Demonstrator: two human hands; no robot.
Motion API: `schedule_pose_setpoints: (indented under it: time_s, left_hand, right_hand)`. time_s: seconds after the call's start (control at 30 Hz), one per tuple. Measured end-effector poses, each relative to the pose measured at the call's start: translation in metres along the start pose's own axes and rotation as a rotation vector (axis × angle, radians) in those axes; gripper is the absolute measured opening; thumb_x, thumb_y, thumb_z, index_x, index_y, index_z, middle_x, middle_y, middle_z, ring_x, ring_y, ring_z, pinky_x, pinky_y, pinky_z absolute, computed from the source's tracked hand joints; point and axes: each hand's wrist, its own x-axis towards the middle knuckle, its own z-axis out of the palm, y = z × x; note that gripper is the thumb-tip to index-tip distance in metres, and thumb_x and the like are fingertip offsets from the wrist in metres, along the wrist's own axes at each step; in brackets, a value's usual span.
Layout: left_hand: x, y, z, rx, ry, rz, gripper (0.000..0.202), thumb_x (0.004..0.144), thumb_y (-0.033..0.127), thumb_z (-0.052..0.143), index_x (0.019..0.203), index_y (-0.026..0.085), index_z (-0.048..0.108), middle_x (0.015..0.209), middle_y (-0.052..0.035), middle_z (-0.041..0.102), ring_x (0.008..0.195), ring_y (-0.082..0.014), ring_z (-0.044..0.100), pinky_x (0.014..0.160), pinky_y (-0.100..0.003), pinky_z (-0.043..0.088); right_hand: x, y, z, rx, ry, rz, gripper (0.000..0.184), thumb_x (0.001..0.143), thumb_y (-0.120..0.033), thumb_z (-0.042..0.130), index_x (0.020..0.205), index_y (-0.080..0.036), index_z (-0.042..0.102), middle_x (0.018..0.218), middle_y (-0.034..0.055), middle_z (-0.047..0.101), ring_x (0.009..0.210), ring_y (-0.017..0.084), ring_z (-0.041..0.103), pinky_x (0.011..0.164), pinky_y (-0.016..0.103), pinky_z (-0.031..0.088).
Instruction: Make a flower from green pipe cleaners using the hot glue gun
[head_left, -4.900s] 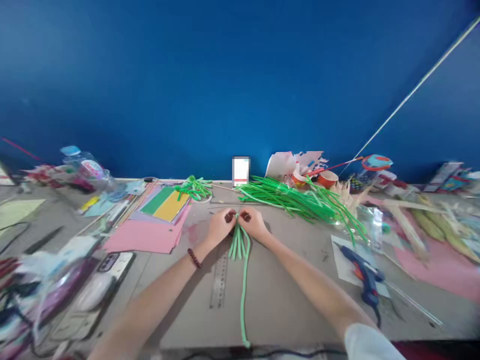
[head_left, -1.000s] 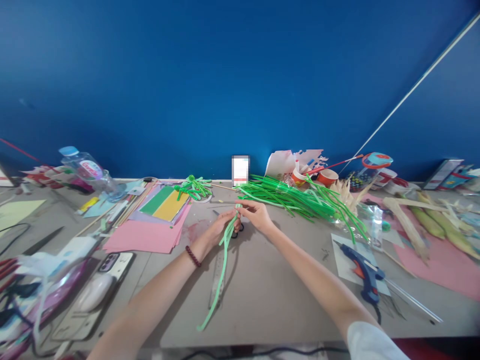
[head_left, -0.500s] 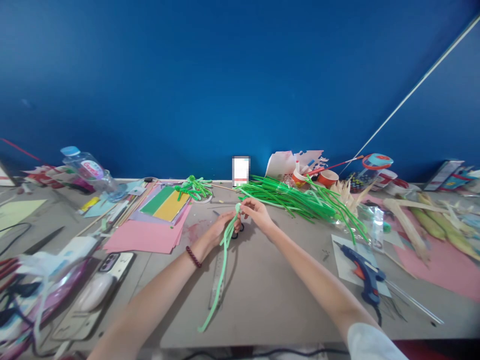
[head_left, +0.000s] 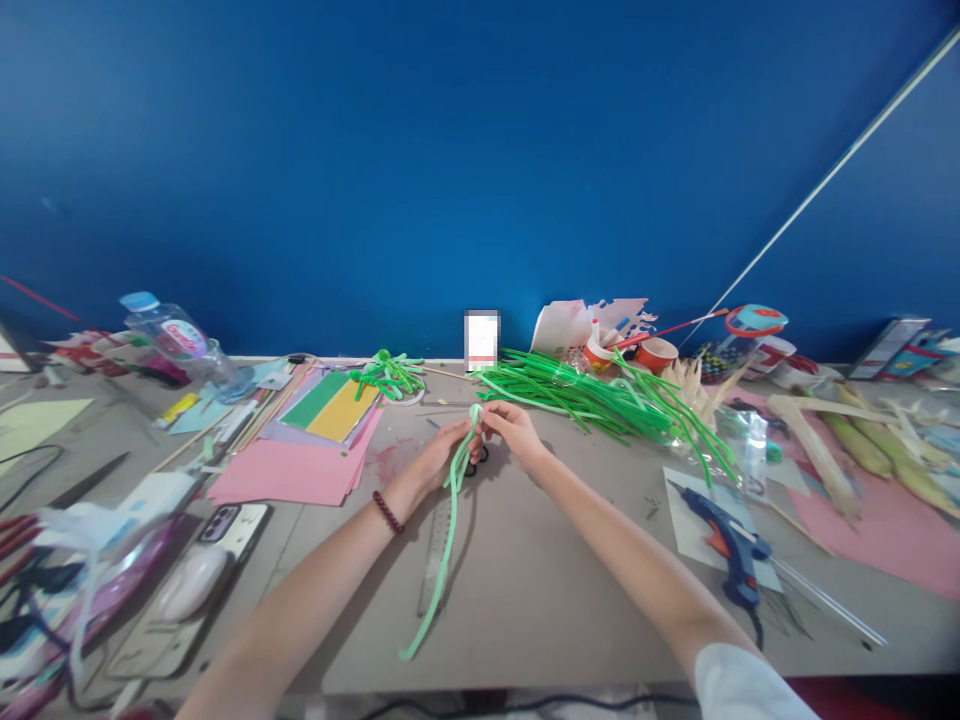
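A light green pipe-cleaner bundle (head_left: 447, 540) is lifted a little above the grey table (head_left: 547, 600), its long tail trailing down toward me and to the left. My left hand (head_left: 436, 462) is closed round the bundle just under its top. My right hand (head_left: 511, 430) pinches the top end, where the strands are twisted into a small knot. A metal ruler (head_left: 435, 560) lies on the table under the bundle.
A pile of bright green pipe cleaners (head_left: 600, 400) lies behind my right hand. Coloured paper sheets (head_left: 300, 450) are at the left, a blue glue gun (head_left: 724, 548) at the right. A water bottle (head_left: 176, 340), cups (head_left: 654, 355) and corn husks (head_left: 847, 440) crowd the back edge.
Since the oldest frame both hands have lifted the bundle off the table, and its tail has swung to the left. Over the last second the hands barely moved.
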Motion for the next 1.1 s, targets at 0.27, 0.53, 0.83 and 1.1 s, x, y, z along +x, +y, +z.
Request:
schedule_pose_setpoints:
  time_s: [0.27, 0.53, 0.83, 1.1]
  left_hand:
    - [0.0033, -0.0005, -0.0058, -0.132, -0.084, -0.036, 0.023, 0.08, 0.03, 0.059, 0.064, 0.013, 0.056, 0.052, 0.0013, 0.046, 0.048, -0.0098, 0.046, 0.05, -0.022, 0.039]
    - [0.0037, -0.0003, -0.0021, -0.108, -0.069, -0.034, 0.029, 0.078, 0.033, 0.059, 0.058, 0.014, 0.052, 0.05, 0.0008, 0.045, 0.049, -0.01, 0.045, 0.051, -0.022, 0.038]
    - [0.0035, 0.0017, 0.001, -0.07, -0.021, -0.011, 0.029, 0.077, 0.035, 0.059, 0.057, 0.015, 0.052, 0.05, 0.0015, 0.044, 0.049, -0.0098, 0.043, 0.051, -0.023, 0.037]
    - [0.0021, 0.002, 0.0004, -0.078, -0.041, -0.033, 0.03, 0.078, 0.034, 0.06, 0.057, 0.014, 0.051, 0.049, 0.0018, 0.043, 0.046, -0.009, 0.042, 0.049, -0.023, 0.035]
  right_hand:
    - [-0.0014, 0.0057, -0.0033, 0.137, -0.136, 0.091, 0.031, 0.07, -0.046, 0.071, 0.074, -0.018, 0.058, 0.07, -0.0004, 0.063, 0.057, 0.01, 0.057, 0.054, 0.024, 0.044]
    - [-0.0016, 0.0091, -0.0004, 0.1, -0.114, 0.081, 0.036, 0.069, -0.05, 0.07, 0.075, -0.018, 0.056, 0.068, -0.0016, 0.062, 0.054, 0.009, 0.058, 0.046, 0.019, 0.04]
    - [-0.0033, 0.0071, 0.0017, 0.112, -0.096, 0.087, 0.034, 0.07, -0.049, 0.07, 0.077, -0.019, 0.056, 0.069, -0.0016, 0.062, 0.056, 0.011, 0.06, 0.049, 0.022, 0.042]
    - [-0.0004, 0.0053, 0.0017, 0.083, -0.046, 0.018, 0.029, 0.065, -0.042, 0.074, 0.074, -0.019, 0.057, 0.062, -0.0028, 0.062, 0.054, 0.009, 0.052, 0.054, 0.023, 0.04]
